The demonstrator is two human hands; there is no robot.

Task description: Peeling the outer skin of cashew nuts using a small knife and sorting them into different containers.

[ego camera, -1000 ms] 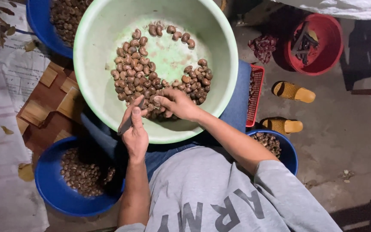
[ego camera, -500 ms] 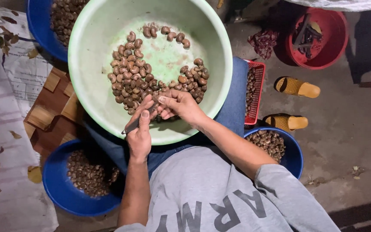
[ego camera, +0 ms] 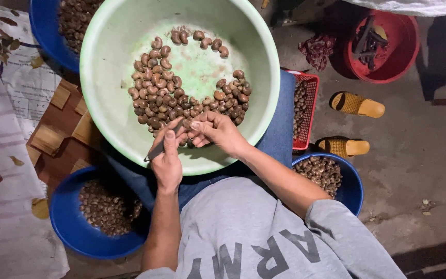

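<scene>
Fingers of my left hand (ego camera: 167, 160) grip a small dark knife (ego camera: 162, 145); right hand (ego camera: 218, 132) fingers pinch one cashew nut (ego camera: 186, 125) over the pale green basin (ego camera: 104, 103), just above its nut pile.

Concrete floor (ego camera: 414, 155): blue bowls (ego camera: 73, 232), red basin (ego camera: 406, 57), sandals (ego camera: 357, 106).

Nuts (ego camera: 181, 88) sit in the big basin (ego camera: 109, 119); bowls (ego camera: 68, 227) flank it, sandals (ego camera: 357, 106) off right.
</scene>
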